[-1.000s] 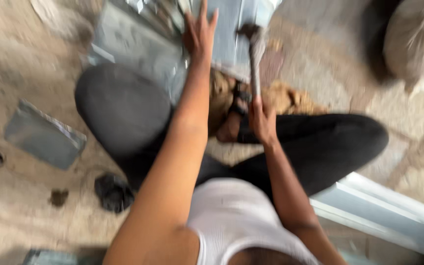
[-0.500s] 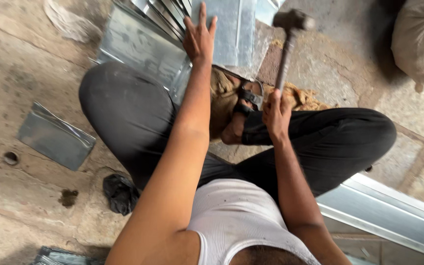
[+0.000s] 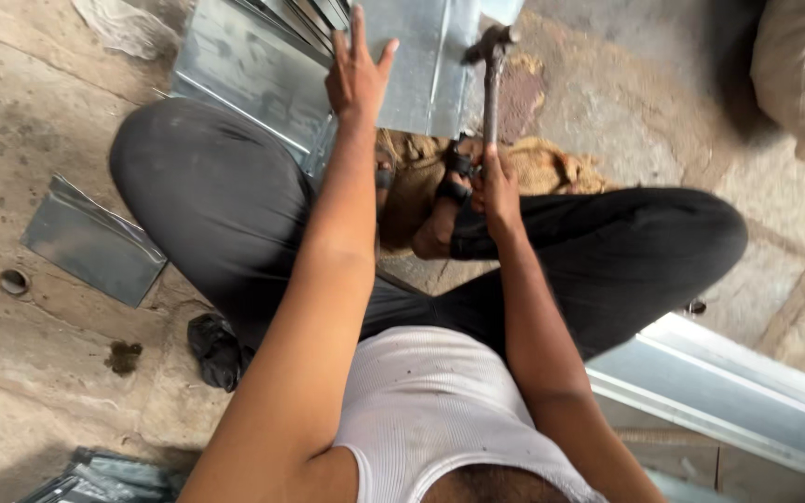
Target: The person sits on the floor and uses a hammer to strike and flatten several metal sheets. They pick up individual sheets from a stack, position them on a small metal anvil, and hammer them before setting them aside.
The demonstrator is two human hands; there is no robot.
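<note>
Left hand: we see our left hand (image 3: 358, 76) spread flat, fingers splayed and gripping nothing, pressing on the folded metal sheet (image 3: 421, 65).
Right hand: our right hand (image 3: 496, 186) is wrapped tight round the handle of the hammer (image 3: 491, 74); the head is up at the sheet's right edge, though we cannot tell if it touches.
Metal sheet: grey and shiny, creased along its length, lying on the floor ahead of our knees, just beyond the burlap.
Sack: a pale, full sack (image 3: 798, 70) sits at the upper right, well apart from the hands; what it holds is hidden.
Burlap: a brown burlap cloth (image 3: 552, 163) lies under our feet, beside the hammer hand.
More sheets: a stack of flat sheets (image 3: 253, 65) lies left of the folded one, partly behind our left knee.
Loose piece: a small bent sheet piece (image 3: 95, 244) rests on the concrete floor (image 3: 20, 121) at the left.
Black scrap: a crumpled black scrap (image 3: 216, 349) lies by our left thigh.
Long panel: a pale metal panel (image 3: 747, 401) runs along the lower right.
</note>
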